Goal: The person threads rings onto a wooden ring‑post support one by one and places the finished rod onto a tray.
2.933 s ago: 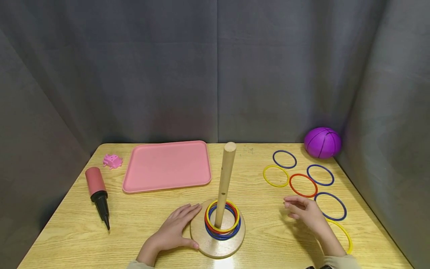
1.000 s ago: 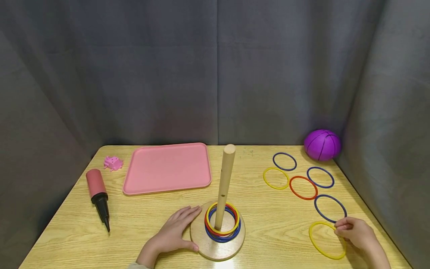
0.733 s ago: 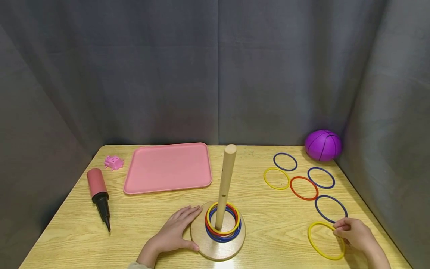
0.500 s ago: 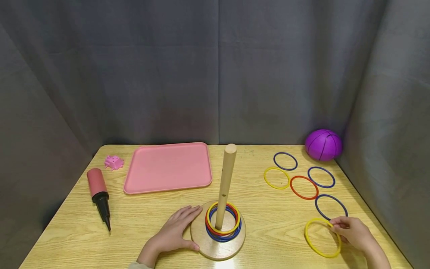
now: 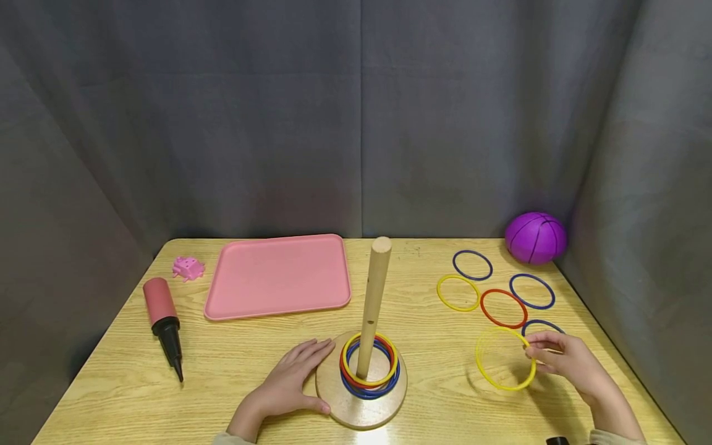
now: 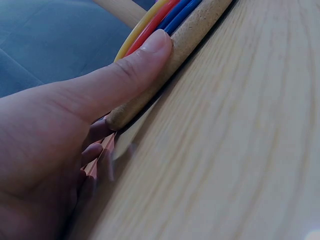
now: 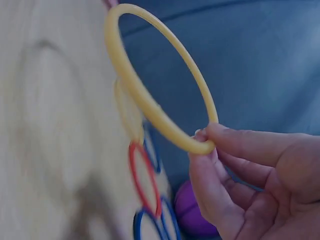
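My right hand (image 5: 564,361) pinches a yellow ring (image 5: 479,364) between thumb and fingertips. The ring is tilted and lifted off the table, its shadow below; the right wrist view shows the pinch at the ring's edge (image 7: 165,127). My left hand (image 5: 286,380) rests with fingers spread at the left edge of a round wooden base (image 5: 361,417). Its thumb (image 6: 135,60) lies against the base's rim. From the base rises a wooden post (image 5: 375,290), leaning slightly in the head view. Blue, red and yellow rings (image 5: 343,377) lie stacked around the post's foot.
Right of the post lie a yellow ring (image 5: 439,295), a red ring (image 5: 525,312) and several blue rings (image 5: 492,269). A purple ball (image 5: 536,238) sits at the back right corner. To the left are a pink tray (image 5: 278,278), pink toy (image 5: 188,268) and hand pump (image 5: 161,315).
My right hand reached the near yellow ring on the table, took hold of it, then raised it up and leftward. The left hand has stayed at the base.
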A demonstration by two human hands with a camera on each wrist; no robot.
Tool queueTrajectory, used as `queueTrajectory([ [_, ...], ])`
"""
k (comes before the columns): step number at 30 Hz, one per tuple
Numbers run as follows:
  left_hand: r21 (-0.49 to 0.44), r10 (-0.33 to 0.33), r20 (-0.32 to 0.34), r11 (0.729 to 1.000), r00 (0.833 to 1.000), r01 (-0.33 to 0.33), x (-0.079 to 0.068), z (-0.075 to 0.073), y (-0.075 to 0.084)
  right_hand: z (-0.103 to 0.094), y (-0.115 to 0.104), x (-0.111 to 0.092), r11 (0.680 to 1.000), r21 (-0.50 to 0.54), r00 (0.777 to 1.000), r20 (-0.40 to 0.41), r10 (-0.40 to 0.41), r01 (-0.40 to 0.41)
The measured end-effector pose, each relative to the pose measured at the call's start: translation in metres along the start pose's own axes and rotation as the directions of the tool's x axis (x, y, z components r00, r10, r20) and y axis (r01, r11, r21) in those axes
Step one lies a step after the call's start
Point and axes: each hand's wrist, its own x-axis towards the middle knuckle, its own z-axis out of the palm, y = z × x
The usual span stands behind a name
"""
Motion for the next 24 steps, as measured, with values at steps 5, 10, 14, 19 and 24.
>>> queueTrajectory([
  [5,0.008,0.0,-0.001,1.0,1.0,0.0,0.0,0.0,0.0,0.006,-0.026,0.006,0.986,0.147,0.996,0.033,-0.083,0.077],
  [10,0.017,0.008,-0.011,1.0,1.0,-0.008,0.0,0.0,-0.001,0.016,-0.053,0.011,0.962,0.226,0.986,0.037,-0.165,0.153],
  [14,0.017,0.011,-0.009,1.0,1.0,-0.011,0.0,0.0,0.0,0.022,-0.077,0.015,0.938,0.279,0.975,0.027,-0.222,0.206],
  [19,0.014,0.011,-0.01,1.0,1.0,-0.011,0.0,0.0,-0.001,0.031,-0.102,0.018,0.888,0.379,0.956,0.032,-0.293,0.26],
  [24,0.008,0.009,-0.01,1.0,1.0,-0.009,0.0,0.0,-0.001,0.038,-0.125,0.019,0.821,0.483,0.932,0.024,-0.362,0.306],
])
